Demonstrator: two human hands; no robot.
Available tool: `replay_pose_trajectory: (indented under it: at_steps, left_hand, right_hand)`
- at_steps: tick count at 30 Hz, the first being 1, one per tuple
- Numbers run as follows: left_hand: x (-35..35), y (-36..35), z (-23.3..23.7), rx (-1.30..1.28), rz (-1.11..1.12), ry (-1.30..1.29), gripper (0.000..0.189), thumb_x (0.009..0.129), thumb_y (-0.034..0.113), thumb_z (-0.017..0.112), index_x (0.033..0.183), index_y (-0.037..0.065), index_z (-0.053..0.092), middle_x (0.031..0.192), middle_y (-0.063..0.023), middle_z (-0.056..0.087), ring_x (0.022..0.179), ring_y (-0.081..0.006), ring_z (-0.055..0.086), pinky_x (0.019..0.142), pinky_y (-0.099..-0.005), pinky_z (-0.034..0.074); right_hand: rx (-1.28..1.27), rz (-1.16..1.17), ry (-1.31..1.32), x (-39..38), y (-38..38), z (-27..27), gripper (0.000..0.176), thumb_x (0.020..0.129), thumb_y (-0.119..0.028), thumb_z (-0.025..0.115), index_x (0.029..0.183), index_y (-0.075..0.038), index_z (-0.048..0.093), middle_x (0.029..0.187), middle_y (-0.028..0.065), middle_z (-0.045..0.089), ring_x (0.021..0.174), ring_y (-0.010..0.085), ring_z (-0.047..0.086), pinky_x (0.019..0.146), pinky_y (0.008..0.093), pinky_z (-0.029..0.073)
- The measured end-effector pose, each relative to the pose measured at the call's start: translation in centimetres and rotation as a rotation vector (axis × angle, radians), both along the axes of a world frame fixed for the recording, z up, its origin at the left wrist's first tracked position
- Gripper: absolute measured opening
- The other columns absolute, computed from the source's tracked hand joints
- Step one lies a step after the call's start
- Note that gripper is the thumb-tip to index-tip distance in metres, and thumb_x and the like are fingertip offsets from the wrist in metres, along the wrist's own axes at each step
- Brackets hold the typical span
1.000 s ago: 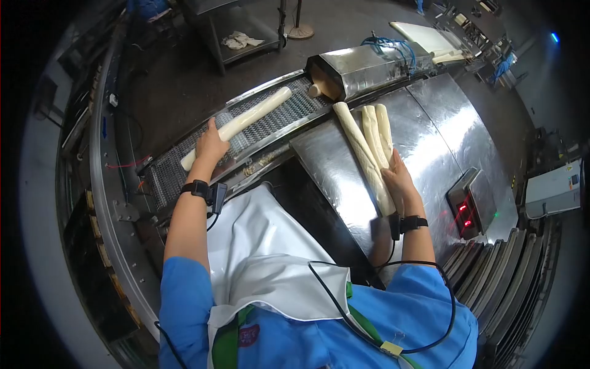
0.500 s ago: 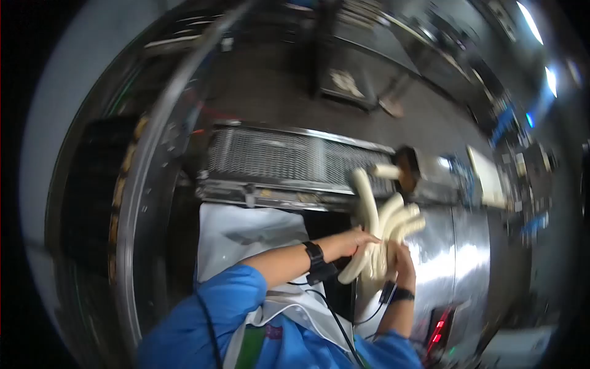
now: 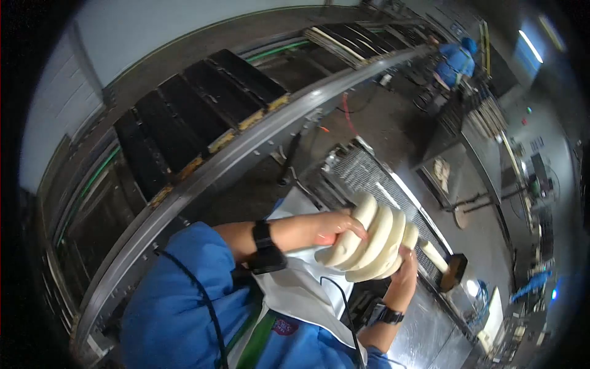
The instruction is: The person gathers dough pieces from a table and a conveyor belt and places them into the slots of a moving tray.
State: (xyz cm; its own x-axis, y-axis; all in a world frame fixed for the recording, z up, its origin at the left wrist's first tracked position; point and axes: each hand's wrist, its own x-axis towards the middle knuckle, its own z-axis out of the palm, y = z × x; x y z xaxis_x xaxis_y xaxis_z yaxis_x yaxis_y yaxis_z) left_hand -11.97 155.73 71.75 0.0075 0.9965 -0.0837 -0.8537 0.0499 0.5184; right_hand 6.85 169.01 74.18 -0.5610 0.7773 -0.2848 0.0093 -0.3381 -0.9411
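A bundle of several pale dough logs (image 3: 382,241) is held side by side in front of my apron, bent slightly downward. My left hand (image 3: 341,229) is closed around the left end of the bundle, its thumb and fingers pressing the nearest log. At the right end, my right hand (image 3: 404,270) grips the logs, with part of its fingers hidden behind them. Beyond the bundle, another dough log (image 3: 435,256) lies near the outlet of the mesh conveyor belt (image 3: 362,172).
To the left runs a metal-railed line (image 3: 246,138) carrying black baking trays (image 3: 193,114). A co-worker in blue (image 3: 453,64) stands far off by this line. A steel table (image 3: 424,335) is at lower right, and a metal cart (image 3: 482,138) stands beyond the belt.
My view and body have turned left toward the black trays. The dough logs, loosely fanned before, are now gathered side by side between both hands and carried off the steel table.
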Motion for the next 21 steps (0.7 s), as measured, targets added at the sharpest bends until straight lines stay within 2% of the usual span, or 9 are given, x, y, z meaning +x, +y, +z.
replay_pose_trajectory:
  at_steps: [2,6,9,14,16,18,19,20,21]
  left_hand:
    - [-3.5,-7.4,5.7,-0.074,0.154,0.077,0.039,0.077,0.002,0.064,0.115,-0.004,0.057,0.106,-0.0130,0.065,0.098,-0.0222,0.063,0.088,-0.0359,0.051]
    - [-11.0,-18.4,5.9,-0.039,0.592,0.281,0.044,0.078,0.004,0.063,0.120,-0.004,0.053,0.111,-0.0138,0.063,0.101,-0.0230,0.063,0.090,-0.0365,0.051]
    - [-14.5,-26.5,9.2,-0.157,0.940,0.551,0.058,0.080,0.011,0.063,0.132,-0.005,0.044,0.120,-0.0170,0.059,0.107,-0.0246,0.061,0.092,-0.0366,0.050]
    - [-19.1,-43.1,1.7,-1.209,1.476,0.833,0.059,0.082,0.005,0.059,0.136,-0.006,0.038,0.131,-0.0198,0.052,0.112,-0.0344,0.057,0.099,-0.0388,0.043]
    - [-17.5,-49.8,-4.3,-1.593,1.484,1.603,0.046,0.082,0.003,0.055,0.127,-0.006,0.048,0.123,-0.0234,0.057,0.117,-0.0349,0.053,0.098,-0.0376,0.041]
    - [-14.7,-53.0,-7.4,-1.487,1.361,1.738,0.041,0.083,-0.001,0.050,0.124,0.000,0.053,0.124,-0.0204,0.057,0.119,-0.0339,0.052,0.099,-0.0355,0.040]
    - [-13.7,-53.9,-8.7,-1.473,1.332,1.457,0.035,0.084,-0.002,0.048,0.118,0.001,0.058,0.123,-0.0159,0.060,0.122,-0.0297,0.051,0.101,-0.0331,0.038]
    - [-13.3,-51.4,-8.9,-1.362,1.643,1.383,0.032,0.085,-0.008,0.043,0.106,0.002,0.064,0.120,-0.0140,0.062,0.125,-0.0280,0.049,0.104,-0.0338,0.035]
    - [-12.9,-51.7,-8.9,-1.264,1.606,1.472,0.032,0.085,-0.011,0.042,0.102,0.003,0.066,0.119,-0.0132,0.063,0.127,-0.0277,0.048,0.105,-0.0351,0.035]
  right_hand:
    - [0.012,0.396,0.126,-5.9,0.3,1.7,0.055,0.078,-0.013,0.060,0.128,0.005,0.047,0.116,0.0157,0.061,0.100,0.0256,0.063,0.086,0.0343,0.052]
    - [0.127,0.945,0.217,-20.7,-4.6,8.0,0.067,0.063,-0.007,0.071,0.126,0.003,0.050,0.112,0.0099,0.063,0.099,0.0193,0.061,0.087,0.0307,0.047]
    - [0.385,1.208,0.257,-31.2,-11.1,12.1,0.040,0.073,-0.010,0.071,0.110,0.003,0.060,0.097,0.0070,0.066,0.087,0.0160,0.061,0.081,0.0287,0.048]
    - [0.534,0.840,0.424,-39.9,-16.7,6.3,0.049,0.087,-0.006,0.063,0.129,0.010,0.044,0.098,0.0086,0.065,0.084,0.0128,0.061,0.074,0.0238,0.049]
    - [0.566,0.893,0.343,-39.0,-13.5,2.5,0.052,0.082,-0.006,0.066,0.128,0.008,0.048,0.095,0.0100,0.068,0.086,0.0143,0.063,0.079,0.0261,0.049]
    - [0.787,0.918,0.070,-37.1,-8.1,-2.2,0.046,0.083,-0.005,0.065,0.125,0.007,0.051,0.101,0.0117,0.069,0.091,0.0138,0.063,0.081,0.0267,0.049]
    - [0.757,0.875,0.019,-35.9,-4.4,-5.5,0.042,0.083,-0.005,0.065,0.122,0.007,0.054,0.105,0.0141,0.068,0.095,0.0162,0.064,0.083,0.0272,0.049]
    - [0.849,0.854,-0.104,-34.8,0.5,-7.9,0.043,0.087,-0.002,0.058,0.128,0.004,0.050,0.109,0.0133,0.066,0.093,0.0140,0.061,0.078,0.0242,0.048]
    - [0.883,0.753,-0.097,-33.0,6.1,-12.5,0.044,0.083,-0.004,0.060,0.126,0.003,0.053,0.109,0.0153,0.066,0.102,0.0205,0.062,0.084,0.0285,0.048]
